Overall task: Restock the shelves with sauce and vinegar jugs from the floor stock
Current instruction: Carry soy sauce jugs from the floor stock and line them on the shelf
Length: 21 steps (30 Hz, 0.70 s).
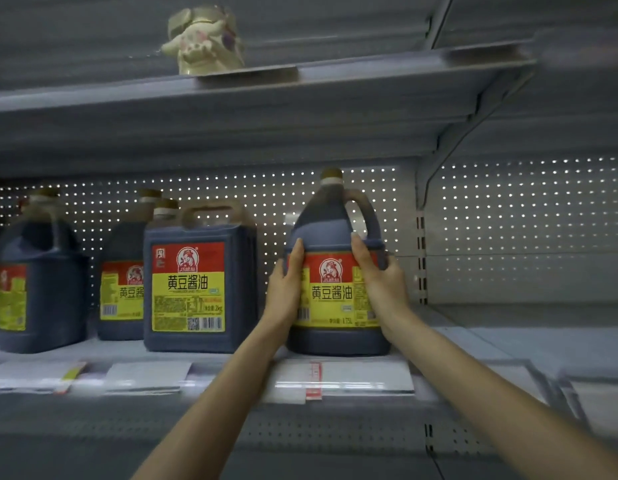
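Note:
A dark soy sauce jug with a red and yellow label and a brown cap stands upright near the front edge of the middle shelf. My left hand grips its left side, fingers curled round the body. On the other side my right hand grips the jug, thumb across the label and fingers wrapped behind under the handle. Left of it stands a square 2 kg jug with the same label. Further left are two more jugs, one behind the square one and one at the frame edge.
The shelf to the right of the held jug is bare, backed by a perforated panel. Price tags line the shelf's front rail. A pale cow-shaped ceramic jar sits on the upper shelf. A lower shelf lies beneath.

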{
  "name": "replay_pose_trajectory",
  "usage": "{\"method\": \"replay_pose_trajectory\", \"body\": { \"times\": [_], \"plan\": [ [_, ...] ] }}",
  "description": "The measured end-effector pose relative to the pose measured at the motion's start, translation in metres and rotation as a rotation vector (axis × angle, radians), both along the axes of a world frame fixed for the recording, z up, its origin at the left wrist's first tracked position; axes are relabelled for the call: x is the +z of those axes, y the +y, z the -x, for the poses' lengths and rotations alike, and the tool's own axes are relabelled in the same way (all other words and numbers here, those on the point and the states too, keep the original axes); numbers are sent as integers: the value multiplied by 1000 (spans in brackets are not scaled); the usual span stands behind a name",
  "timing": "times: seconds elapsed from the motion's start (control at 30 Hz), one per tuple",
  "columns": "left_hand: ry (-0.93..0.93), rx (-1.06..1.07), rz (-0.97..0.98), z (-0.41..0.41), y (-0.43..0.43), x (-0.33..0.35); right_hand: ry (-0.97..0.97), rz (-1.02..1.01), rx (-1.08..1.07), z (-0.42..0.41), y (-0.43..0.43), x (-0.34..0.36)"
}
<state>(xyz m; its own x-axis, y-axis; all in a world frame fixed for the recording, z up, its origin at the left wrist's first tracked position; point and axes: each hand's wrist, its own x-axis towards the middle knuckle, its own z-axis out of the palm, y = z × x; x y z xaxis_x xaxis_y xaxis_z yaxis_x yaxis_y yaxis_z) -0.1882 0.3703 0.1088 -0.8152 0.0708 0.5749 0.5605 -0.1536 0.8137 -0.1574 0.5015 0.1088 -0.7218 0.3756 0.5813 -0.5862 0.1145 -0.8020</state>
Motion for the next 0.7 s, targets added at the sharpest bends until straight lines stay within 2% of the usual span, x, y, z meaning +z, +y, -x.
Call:
{"method": "replay_pose_trajectory", "body": {
  "times": [0.1, 0.2, 0.3, 0.4, 0.5, 0.57, 0.63, 0.7],
  "plan": [
    [-27, -8, 4, 9, -1, -1, -35, -5, -4, 7, 2, -1],
    [25, 33, 17, 8, -2, -5, -13, -22, 10, 5, 3, -3],
    [232, 273, 103, 4, 2, -5, -7, -53, 1, 1, 2, -2],
    [493, 532, 343, -5, 10, 4, -25, -137, -6, -4, 6, 1],
    [685, 725, 632, -11, 11, 19, -10, -360, -89, -14, 12, 2],
    [725, 768, 749, -10, 8, 29, 47, -559, -101, -24, 16, -2],
    [718, 713, 787, -6, 3, 36, 41, -726, -95, -33, 21, -7],
    [706, 619, 756, -4, -1, 40, 7, -788, -40, -36, 30, -8]
  ]
}}
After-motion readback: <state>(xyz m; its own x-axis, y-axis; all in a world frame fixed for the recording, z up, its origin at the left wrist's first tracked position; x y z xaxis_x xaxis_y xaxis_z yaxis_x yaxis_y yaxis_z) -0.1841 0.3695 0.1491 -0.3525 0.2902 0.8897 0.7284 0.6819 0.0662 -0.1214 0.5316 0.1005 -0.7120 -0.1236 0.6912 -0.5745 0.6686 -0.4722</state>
